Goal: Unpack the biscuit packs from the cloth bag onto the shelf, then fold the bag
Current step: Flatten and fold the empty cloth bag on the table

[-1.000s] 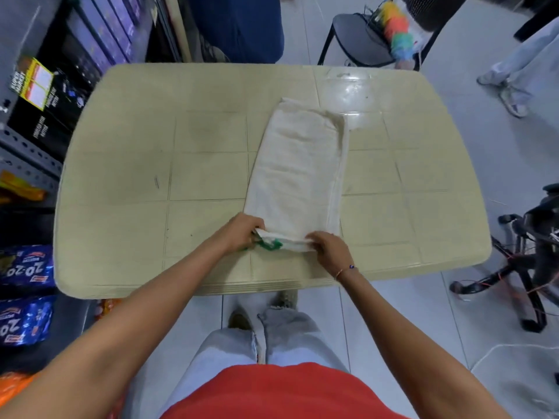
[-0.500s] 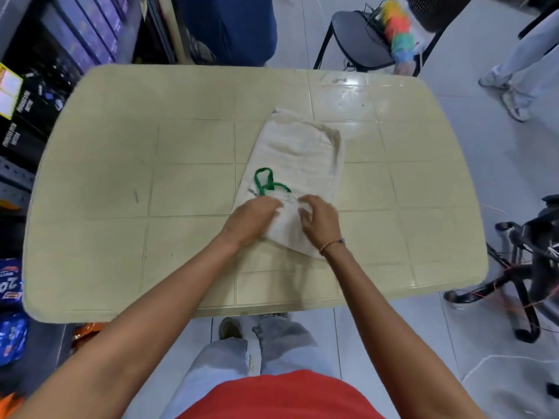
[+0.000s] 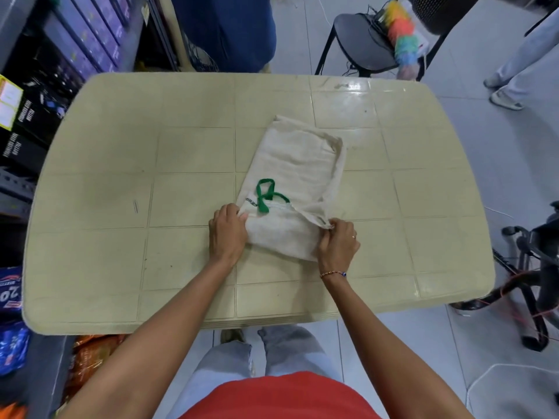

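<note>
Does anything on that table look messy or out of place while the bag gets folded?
Only small things. The cloth bag lies at a slant on the table, not square to its grid lines, and its green handle sits in a loose twisted loop on top. The left hand and right hand hold the near fold.

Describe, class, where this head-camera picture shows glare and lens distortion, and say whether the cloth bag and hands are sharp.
Head view: glare whitens the far right corner of the table; the wide-angle lens bows the table's straight edges outward; the cloth bag, its green handle, the left hand and the right hand are sharp; the shelf packs at the left edge look soft and stretched.
</note>
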The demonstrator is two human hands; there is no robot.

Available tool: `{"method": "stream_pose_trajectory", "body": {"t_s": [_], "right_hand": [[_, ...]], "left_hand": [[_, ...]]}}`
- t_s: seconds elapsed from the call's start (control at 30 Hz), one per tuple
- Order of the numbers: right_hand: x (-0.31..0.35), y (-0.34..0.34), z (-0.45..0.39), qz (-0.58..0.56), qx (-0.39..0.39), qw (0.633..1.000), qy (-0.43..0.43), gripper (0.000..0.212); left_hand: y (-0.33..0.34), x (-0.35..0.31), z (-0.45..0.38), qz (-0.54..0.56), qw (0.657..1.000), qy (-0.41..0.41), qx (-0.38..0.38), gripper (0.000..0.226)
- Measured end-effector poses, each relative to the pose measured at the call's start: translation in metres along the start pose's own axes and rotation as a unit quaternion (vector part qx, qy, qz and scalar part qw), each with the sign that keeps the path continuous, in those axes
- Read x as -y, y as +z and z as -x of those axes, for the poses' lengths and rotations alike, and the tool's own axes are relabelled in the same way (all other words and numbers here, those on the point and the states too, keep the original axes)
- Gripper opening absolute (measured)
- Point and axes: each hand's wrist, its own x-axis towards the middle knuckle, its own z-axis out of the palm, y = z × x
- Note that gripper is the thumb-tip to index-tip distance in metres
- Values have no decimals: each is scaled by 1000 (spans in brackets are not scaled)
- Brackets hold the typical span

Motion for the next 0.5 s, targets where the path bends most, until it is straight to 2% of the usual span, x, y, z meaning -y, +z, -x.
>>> {"method": "stream_pose_trajectory", "body": {"t_s": [0.07,0.1,0.2,0.23,0.27,0.3,0.37,0.4,0.43,0.47,0.5], "right_hand": [[3,2,-8,-8,-24,1000,-18,22],[5,4,-12,11,-4,1000,-18,23],[9,7,-23,55,38,996,60,39],[11,7,-24,62,29,996,58,39],[13,7,-22,81,24,996,5,37],[15,9,-16,108,41,989,-88,36],[15,18,1,129,148,945,-262,43],[15,23,10,152,225,920,-284,55],[12,28,20,192,286,899,-271,65],[9,33,26,224,303,892,-250,68],[7,36,29,236,290,897,-234,65]], "left_hand": [[0,1,8,45,998,-12,-44,23],[1,2,10,50,998,-20,-44,22],[2,2,7,7,999,-42,-31,19],[1,1,6,9,999,-28,-39,24],[0,0,6,17,999,19,-36,31],[-1,0,8,19,995,95,-8,39],[1,5,9,-39,961,241,133,66],[3,8,6,-96,936,270,204,80],[6,11,5,-146,917,275,249,89],[9,13,4,-171,909,271,266,88],[12,13,3,-171,912,262,263,78]]}}
